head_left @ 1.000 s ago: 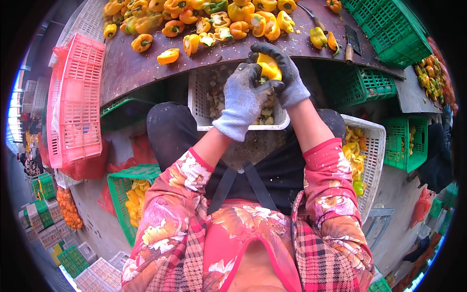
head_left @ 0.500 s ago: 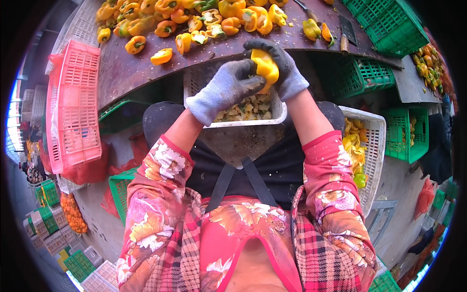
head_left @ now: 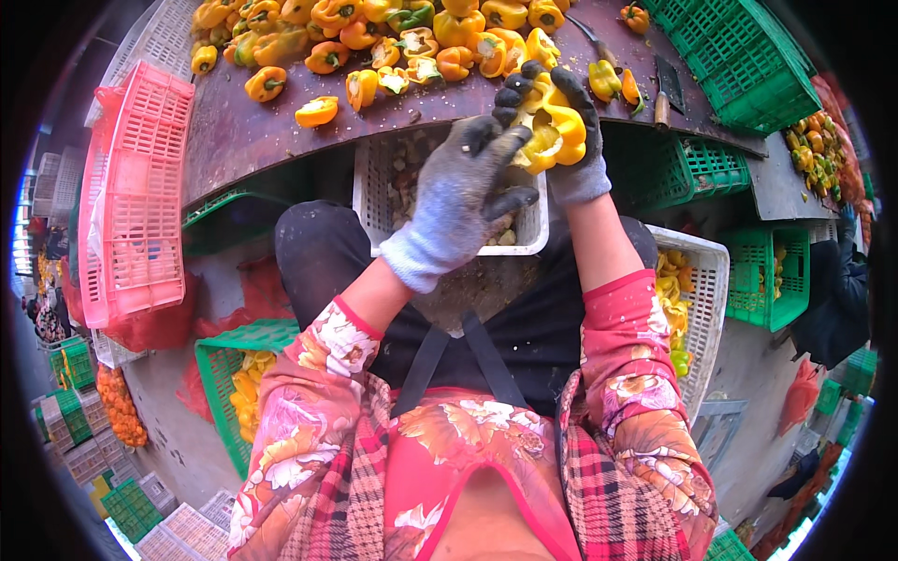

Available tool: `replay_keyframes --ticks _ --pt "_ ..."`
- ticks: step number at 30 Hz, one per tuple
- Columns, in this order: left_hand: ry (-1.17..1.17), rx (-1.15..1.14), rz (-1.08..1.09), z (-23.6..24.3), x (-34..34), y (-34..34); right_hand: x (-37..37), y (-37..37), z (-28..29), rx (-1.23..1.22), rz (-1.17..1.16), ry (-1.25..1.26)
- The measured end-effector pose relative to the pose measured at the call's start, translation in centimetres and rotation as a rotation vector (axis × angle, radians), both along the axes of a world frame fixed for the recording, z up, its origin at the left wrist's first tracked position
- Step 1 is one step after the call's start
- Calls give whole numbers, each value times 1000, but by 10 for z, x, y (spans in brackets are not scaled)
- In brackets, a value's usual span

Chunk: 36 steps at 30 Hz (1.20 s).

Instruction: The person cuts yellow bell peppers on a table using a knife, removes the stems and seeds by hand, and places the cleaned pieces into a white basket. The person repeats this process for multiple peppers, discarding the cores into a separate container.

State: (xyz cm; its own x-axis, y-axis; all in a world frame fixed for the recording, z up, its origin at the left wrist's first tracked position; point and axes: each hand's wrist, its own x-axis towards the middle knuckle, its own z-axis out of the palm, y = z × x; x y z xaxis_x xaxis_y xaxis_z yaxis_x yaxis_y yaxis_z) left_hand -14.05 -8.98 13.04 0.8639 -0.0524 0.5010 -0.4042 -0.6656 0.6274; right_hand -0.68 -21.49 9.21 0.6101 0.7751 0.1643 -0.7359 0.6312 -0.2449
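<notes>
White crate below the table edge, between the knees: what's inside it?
The white crate holds small pale and brownish scraps, visible toward its left side and near right corner. The gloved left hand covers its middle; whatever lies there or beneath the top layer cannot be seen.

We've got one glossy yellow bell pepper [head_left: 567,126], lobed, cut open, pale flesh showing inside; opening faces left, held in our right hand [head_left: 588,161] near the bench [head_left: 234,131] edge.
</notes>
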Motion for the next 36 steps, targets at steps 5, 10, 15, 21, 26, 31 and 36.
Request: replay_keyframes --ticks 5,10,15,21,26,31,36 --pt "-188 4 -41 -22 27 -6 3 -2 -8 -198 -76 9" --pt "571 -1318 64 -15 13 41 45 -4 -29 -1382 -700 -581" --pt "516 -1518 65 -2 -40 118 130 -63 -61 -2177 -1233 -913" --pt "248 -1328 628 26 -147 182 148 -83 -85 -2273 -1018 -992" --pt "333 -414 1198 -37 -356 269 159 -57 -87 -1594 -826 -413" --pt "1042 -429 1656 -108 -526 291 119 -31 -58 -785 -394 131" --pt "550 -72 1220 -104 -424 266 65 -8 -36 -467 -217 126"
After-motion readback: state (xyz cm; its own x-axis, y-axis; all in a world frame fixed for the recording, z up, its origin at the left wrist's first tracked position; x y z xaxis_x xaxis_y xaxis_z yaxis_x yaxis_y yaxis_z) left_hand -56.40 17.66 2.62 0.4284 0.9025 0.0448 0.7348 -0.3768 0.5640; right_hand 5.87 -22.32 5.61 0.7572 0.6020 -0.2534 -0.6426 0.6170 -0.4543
